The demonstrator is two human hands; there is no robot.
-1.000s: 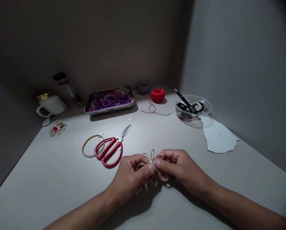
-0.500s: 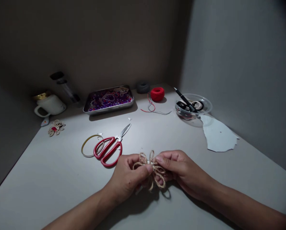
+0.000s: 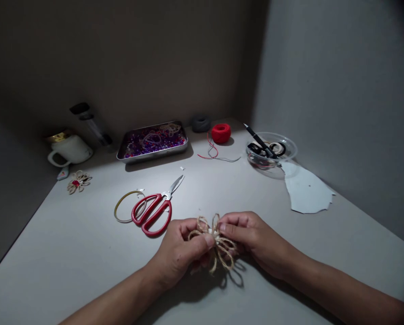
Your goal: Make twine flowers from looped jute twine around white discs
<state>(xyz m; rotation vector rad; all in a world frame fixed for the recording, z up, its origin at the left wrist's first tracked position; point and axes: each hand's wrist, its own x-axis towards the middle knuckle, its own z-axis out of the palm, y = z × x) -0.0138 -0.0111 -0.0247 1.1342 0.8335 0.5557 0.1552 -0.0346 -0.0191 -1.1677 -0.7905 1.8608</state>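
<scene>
A small flower of looped jute twine (image 3: 219,246) is held just above the grey table (image 3: 69,253), near its front middle. My left hand (image 3: 180,250) pinches the flower's centre from the left, thumb on top. From the right, my right hand (image 3: 251,239) pinches the same centre with fingers curled. Several twine loops fan out above and below the pinch. Red-handled scissors (image 3: 153,210) lie shut a little to the left of my left hand.
A yellow band (image 3: 125,206) lies beside the scissors. At the back sit a metal tray of purple beads (image 3: 152,140), a red thread spool (image 3: 221,133), a grey spool (image 3: 201,123), and a clear bowl with a pen (image 3: 270,151). White paper (image 3: 305,192) lies right; a mug (image 3: 69,149) and another twine flower (image 3: 77,181) left.
The twine loops have spread out and hang lower below my fingers. Both hands kept their pinch and shifted only slightly.
</scene>
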